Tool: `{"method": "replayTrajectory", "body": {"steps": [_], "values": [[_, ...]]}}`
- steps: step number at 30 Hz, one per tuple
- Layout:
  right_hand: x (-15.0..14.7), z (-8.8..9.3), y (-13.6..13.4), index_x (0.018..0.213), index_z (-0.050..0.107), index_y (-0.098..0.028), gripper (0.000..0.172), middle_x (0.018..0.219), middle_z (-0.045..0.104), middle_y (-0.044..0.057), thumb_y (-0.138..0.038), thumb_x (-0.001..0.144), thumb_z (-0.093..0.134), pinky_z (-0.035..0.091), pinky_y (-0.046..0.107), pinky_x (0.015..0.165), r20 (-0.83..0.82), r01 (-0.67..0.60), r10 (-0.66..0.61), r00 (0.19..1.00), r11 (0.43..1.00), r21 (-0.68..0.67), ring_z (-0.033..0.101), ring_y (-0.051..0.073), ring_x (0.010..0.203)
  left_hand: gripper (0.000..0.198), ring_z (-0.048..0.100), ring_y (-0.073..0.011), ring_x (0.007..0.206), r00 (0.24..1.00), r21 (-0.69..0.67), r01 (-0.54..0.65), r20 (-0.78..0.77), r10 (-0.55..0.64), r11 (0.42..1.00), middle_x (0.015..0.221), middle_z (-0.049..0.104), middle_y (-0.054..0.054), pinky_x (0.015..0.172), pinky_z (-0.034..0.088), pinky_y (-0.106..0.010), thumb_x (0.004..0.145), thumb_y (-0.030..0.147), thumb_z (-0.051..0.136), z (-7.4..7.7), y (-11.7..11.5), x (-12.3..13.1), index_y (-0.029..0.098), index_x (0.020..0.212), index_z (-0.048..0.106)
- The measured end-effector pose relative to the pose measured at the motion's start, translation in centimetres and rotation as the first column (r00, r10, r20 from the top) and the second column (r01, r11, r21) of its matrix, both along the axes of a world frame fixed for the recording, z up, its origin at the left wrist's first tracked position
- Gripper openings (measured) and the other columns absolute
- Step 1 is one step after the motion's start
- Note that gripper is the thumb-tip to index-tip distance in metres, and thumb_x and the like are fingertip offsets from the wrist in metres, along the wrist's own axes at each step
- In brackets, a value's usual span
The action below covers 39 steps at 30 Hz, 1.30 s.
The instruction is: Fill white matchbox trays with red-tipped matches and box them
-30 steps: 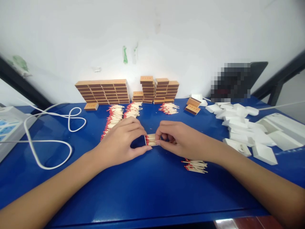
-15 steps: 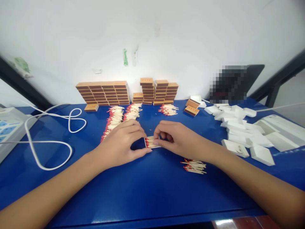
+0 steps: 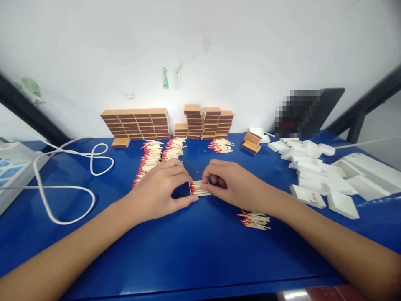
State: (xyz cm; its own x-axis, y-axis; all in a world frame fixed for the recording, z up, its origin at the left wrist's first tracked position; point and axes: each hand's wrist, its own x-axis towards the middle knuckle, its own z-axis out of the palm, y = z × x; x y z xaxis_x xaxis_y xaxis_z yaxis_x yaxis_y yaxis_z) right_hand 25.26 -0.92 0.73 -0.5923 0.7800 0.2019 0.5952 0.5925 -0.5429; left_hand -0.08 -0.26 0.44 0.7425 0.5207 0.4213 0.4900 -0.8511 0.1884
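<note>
Left hand (image 3: 158, 191), right hand (image 3: 232, 184): curled pinching grip, nearly touching.

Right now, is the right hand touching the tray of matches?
Touching. The head view shows the right hand pinching the tray of matches between forefinger and thumb.

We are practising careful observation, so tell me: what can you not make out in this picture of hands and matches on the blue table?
Head view:
The tray of matches: only its left end shows; the right hand covers the rest.
Under the left hand: hidden by its fingers.
Print on the stacked matchboxes: too small.
The dark thing at back right: blurred out.
The grey device: cut off by the left edge.
</note>
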Motion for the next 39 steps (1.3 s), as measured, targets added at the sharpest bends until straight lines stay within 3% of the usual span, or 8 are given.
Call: {"method": "replayTrajectory", "body": {"steps": [17,31,35,37,39], "values": [[-0.1,-0.1,-0.2,0.092,0.067,-0.022,0.005,0.084,0.060,0.000,-0.021,0.097,0.068,0.042,0.028,0.067,-0.025,-0.009,0.009,1.000,1.000,-0.017,0.054,0.014,0.072,0.022,0.068,-0.0265,0.105,1.000,-0.015,-0.004,0.003,0.004,1.000,0.104,0.077,-0.008,0.098,0.059,-0.044,0.095,0.041,0.076,0.1,0.0,0.0,0.019,0.102,0.076],[0.2,0.1,0.3,0.094,0.069,-0.022,0.003,0.085,0.062,0.000,-0.024,0.096,0.069,0.043,0.029,0.067,-0.030,-0.012,0.012,0.999,1.000,0.010,0.056,0.015,0.072,0.030,0.067,-0.0299,0.111,1.000,0.018,-0.025,-0.016,0.025,1.000,0.104,0.077,-0.010,0.100,0.058,-0.049,0.094,0.045,0.077,-0.1,0.0,0.0,0.019,0.109,0.078],[2.7,1.2,2.4,0.087,0.068,-0.023,0.017,0.079,0.064,0.002,-0.035,0.099,0.067,0.041,0.032,0.066,-0.059,0.169,-0.162,0.985,0.973,0.155,0.055,0.017,0.070,0.029,0.066,-0.0296,0.111,1.000,0.028,-0.017,0.002,0.017,0.999,0.106,0.077,-0.010,0.101,0.058,-0.049,0.095,0.045,0.077,-0.3,0.1,-0.1,0.017,0.103,0.078],[5.1,2.0,3.9,0.086,0.067,-0.023,0.015,0.078,0.064,0.004,-0.034,0.096,0.067,0.040,0.035,0.066,-0.067,0.378,-0.374,0.925,0.888,0.261,0.055,0.019,0.070,0.029,0.067,-0.0292,0.111,1.000,0.026,-0.021,0.012,0.021,0.999,0.107,0.077,-0.010,0.100,0.059,-0.048,0.094,0.045,0.077,-0.3,0.1,-0.2,0.017,0.100,0.078],[7.9,2.6,5.3,0.084,0.067,-0.023,0.017,0.079,0.065,0.007,-0.036,0.095,0.066,0.038,0.037,0.066,-0.001,0.551,-0.582,0.813,0.769,0.323,0.056,0.022,0.071,0.028,0.067,-0.0288,0.110,1.000,0.015,-0.022,0.010,0.022,1.000,0.107,0.077,-0.010,0.099,0.059,-0.048,0.093,0.045,0.078,-0.2,0.2,-0.2,0.017,0.099,0.077]]}}
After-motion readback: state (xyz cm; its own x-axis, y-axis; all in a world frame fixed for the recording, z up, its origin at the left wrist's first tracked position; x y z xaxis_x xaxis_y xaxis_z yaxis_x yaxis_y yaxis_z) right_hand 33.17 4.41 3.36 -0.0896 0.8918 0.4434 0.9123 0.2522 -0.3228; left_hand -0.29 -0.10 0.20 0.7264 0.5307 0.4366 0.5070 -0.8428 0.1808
